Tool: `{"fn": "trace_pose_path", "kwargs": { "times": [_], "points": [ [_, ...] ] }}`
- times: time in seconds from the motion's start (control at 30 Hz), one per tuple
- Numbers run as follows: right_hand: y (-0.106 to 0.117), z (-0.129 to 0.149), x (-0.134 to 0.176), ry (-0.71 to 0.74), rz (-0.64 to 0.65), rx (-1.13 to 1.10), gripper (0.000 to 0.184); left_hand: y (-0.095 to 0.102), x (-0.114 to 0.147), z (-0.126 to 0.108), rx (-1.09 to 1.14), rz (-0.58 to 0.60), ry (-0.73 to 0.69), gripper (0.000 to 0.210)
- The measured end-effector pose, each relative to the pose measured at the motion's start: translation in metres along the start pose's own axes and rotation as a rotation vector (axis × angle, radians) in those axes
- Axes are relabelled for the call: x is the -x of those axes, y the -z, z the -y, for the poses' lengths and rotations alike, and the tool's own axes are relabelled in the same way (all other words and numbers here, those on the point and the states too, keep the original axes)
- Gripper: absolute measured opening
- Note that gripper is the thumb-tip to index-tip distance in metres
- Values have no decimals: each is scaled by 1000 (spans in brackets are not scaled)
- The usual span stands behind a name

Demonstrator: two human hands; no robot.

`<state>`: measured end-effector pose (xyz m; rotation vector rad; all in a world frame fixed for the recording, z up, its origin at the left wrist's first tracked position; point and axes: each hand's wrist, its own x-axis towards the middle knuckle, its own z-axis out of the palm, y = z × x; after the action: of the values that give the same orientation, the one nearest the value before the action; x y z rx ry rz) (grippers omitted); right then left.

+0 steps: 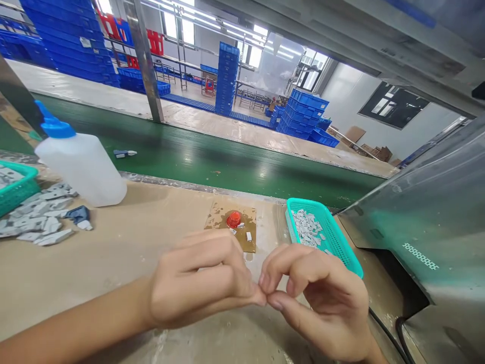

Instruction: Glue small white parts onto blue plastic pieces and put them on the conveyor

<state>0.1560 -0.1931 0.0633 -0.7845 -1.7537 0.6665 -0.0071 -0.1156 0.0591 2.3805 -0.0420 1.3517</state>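
My left hand (204, 280) is closed, its fingers curled and its thumb and fingertip pinched together. A sliver of something pale shows between its fingers, too little to name. Fingertips of my right hand (318, 298) meet those of the left in a pinch; whatever lies between them is hidden. Just beyond the hands lies a wet brown square board (223, 208) bearing a red cap (234, 219) and a few small white pieces (248, 236). A turquoise basket (343, 247) holding many small grey-white pieces (306, 227) stands beyond my right hand.
At left stand a white squeeze bottle (85, 167) with a blue nozzle and a heap of grey pieces (41, 217), with a dark blue and white part (79, 217) beside it. A green conveyor belt (197, 159) crosses behind. A metal machine (428, 217) borders the right side.
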Motion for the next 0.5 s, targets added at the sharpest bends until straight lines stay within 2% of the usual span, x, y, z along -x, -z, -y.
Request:
{"fn": "trace_pose_path", "kwargs": {
  "times": [0.13,0.33,0.5],
  "points": [
    [1,4,1,31,77,50,23,1,-2,2,89,85,77,13],
    [-2,8,2,21,161,146,22,3,1,3,340,230,361,14],
    [-6,11,4,-4,183,212,27,5,-3,2,397,327,538,21]
  ]
}}
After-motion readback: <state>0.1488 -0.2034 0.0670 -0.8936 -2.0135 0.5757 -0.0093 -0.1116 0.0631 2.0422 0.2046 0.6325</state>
